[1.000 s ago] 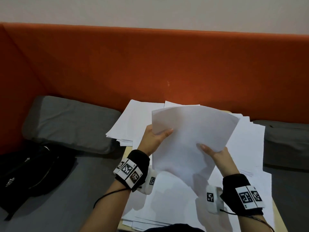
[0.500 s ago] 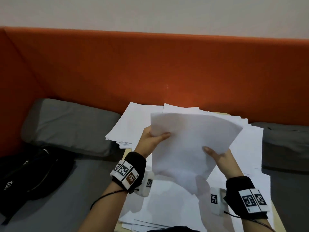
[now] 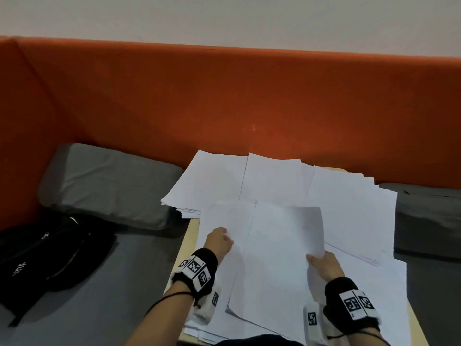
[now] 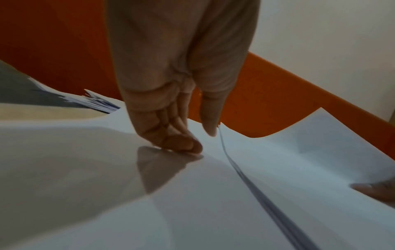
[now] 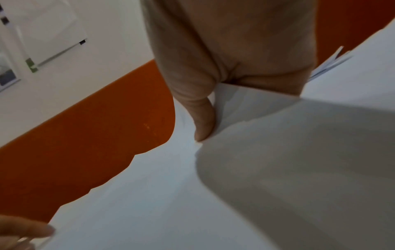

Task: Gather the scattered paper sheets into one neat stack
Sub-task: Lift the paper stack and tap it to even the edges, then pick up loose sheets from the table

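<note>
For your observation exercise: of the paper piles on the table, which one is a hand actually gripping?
The central bundle: the right hand pinches its right edge. The far-left pile and far-right pile lie untouched.

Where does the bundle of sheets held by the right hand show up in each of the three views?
Head: the held bundle lies centre-low, its right edge gripped by the right hand.
Left wrist: it fills the right side, past the left hand.
Right wrist: it spreads across the lower middle, the thumb on top.
Shared landmark: the orange backrest, seen in all three.
</note>
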The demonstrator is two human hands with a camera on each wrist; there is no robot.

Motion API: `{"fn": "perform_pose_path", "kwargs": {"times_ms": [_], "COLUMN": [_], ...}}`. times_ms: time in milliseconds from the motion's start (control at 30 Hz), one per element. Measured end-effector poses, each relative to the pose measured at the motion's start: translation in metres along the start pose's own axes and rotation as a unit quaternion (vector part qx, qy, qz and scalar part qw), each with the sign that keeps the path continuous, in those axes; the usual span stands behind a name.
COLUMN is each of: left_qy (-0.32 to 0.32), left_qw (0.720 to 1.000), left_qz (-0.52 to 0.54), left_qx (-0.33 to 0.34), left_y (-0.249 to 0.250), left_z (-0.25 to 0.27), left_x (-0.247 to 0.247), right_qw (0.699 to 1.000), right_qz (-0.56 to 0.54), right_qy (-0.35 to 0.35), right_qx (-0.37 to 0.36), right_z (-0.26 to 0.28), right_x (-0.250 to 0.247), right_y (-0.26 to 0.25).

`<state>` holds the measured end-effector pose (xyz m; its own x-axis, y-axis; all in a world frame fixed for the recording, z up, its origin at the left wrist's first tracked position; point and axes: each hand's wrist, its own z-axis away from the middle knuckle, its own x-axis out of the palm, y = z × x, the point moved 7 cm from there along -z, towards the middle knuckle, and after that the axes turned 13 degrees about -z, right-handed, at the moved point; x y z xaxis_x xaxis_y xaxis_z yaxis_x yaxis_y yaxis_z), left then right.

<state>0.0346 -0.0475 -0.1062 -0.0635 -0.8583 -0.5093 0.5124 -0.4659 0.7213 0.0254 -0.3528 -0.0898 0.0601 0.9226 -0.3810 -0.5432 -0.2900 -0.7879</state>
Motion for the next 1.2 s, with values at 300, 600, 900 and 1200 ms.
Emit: {"fn": "perform_pose_path", "kwargs": {"times_ms": [300,600,900,1200], "left_qy": [0.028,0.064,-0.001,0.039], "left_qw": [0.99,0.99,1.0,0.987], "left_qz": [-0.137,-0.125,0.01,0.113], "left_qx": [-0.008,-0.03,-0.002,0.109], "left_y": [0.01,0.003,0.008,0.021], "left_z": [0.007,0.007,0.004,0.005], "left_x": [-0.006,-0.007,0.0,-0.013], "right_qw": [1.0,1.0,1.0,0.997], "right_qz": [0.025,0.003,-0.024,-0.062], "right_qy": [-0.005,-0.001,0.011,0.024], "right_qx": [0.018,0.013,-0.007,-0.028], "right_z": [-0.005,-0.004,-0.001,-0.002], "right_x": [0.002,0.001,0.004,0.003], "right_y": [0.004,0.007,0.005,0.004]}}
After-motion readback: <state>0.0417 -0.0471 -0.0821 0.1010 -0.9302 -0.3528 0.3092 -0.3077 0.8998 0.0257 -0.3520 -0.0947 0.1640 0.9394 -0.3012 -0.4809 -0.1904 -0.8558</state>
